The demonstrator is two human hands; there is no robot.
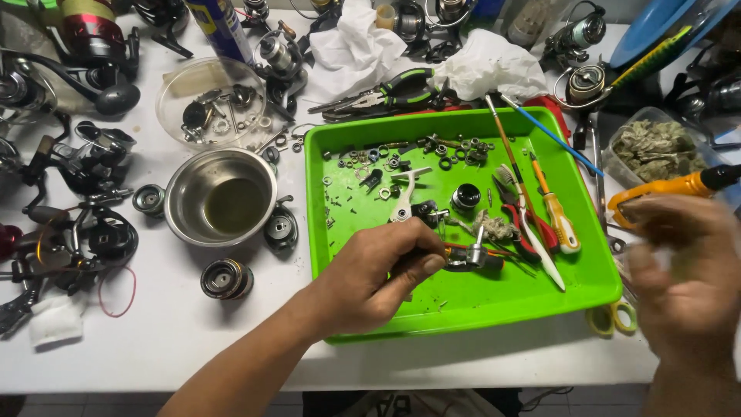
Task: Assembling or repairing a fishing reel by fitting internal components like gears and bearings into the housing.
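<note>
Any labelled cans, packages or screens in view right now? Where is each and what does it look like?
Spray can: top left, behind the clear round dish; upright blue cylinder with yellow label.
Clear plastic tub: right of the green tray; holds grey-green crumpled material, no label visible.
No screens or signs.

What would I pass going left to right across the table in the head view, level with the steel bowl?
Fishing reel parts → steel bowl → green tray → small ring-shaped parts → yellow-handled screwdriver → blurred right hand.
</note>
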